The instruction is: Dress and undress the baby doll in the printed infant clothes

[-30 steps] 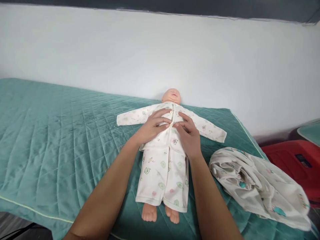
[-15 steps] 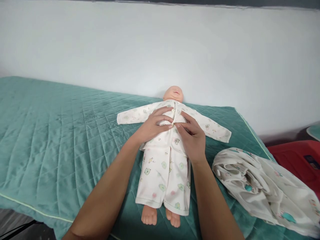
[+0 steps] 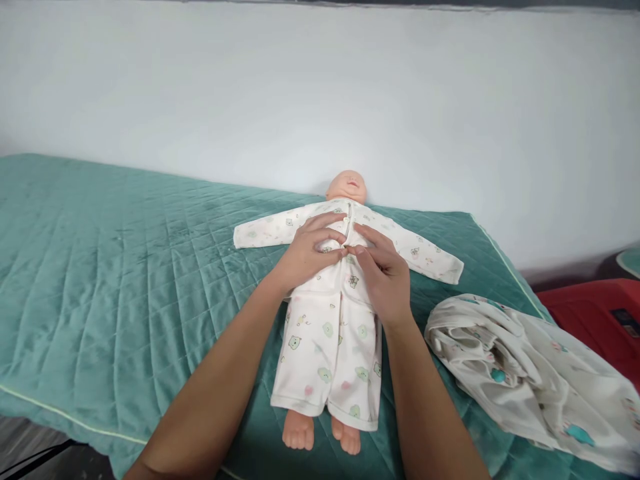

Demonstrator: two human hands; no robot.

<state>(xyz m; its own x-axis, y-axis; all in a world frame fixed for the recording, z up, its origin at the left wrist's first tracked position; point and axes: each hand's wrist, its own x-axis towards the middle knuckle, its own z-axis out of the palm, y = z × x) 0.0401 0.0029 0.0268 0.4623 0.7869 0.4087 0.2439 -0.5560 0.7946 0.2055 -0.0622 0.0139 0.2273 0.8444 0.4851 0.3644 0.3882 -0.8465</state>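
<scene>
A baby doll [image 3: 347, 185] lies on its back, head toward the wall and bare feet toward me. It wears a white printed shirt [image 3: 353, 283] with a button front and matching trousers [image 3: 325, 363]. My left hand [image 3: 315, 252] rests on the shirt's left half, its thumb and fingertips pinching the front edge. Opposite it, my right hand [image 3: 385, 270] grips the other front edge between thumb and fingers, the tips of both hands meeting at mid-chest. A pale button [image 3: 346, 219] shows above the fingertips; whatever lies between them is mostly hidden.
A green quilted cover [image 3: 125, 287] spreads under the doll. To the right lies a crumpled white printed cloth [image 3: 530, 380]. Beyond it stands a red plastic object [image 3: 595, 313]. A white wall [image 3: 320, 93] rises behind the cover.
The right hand's fingers have shifted slightly left, toward the left thumb at the shirt's front opening. The doll and the crumpled cloth lie as before.
</scene>
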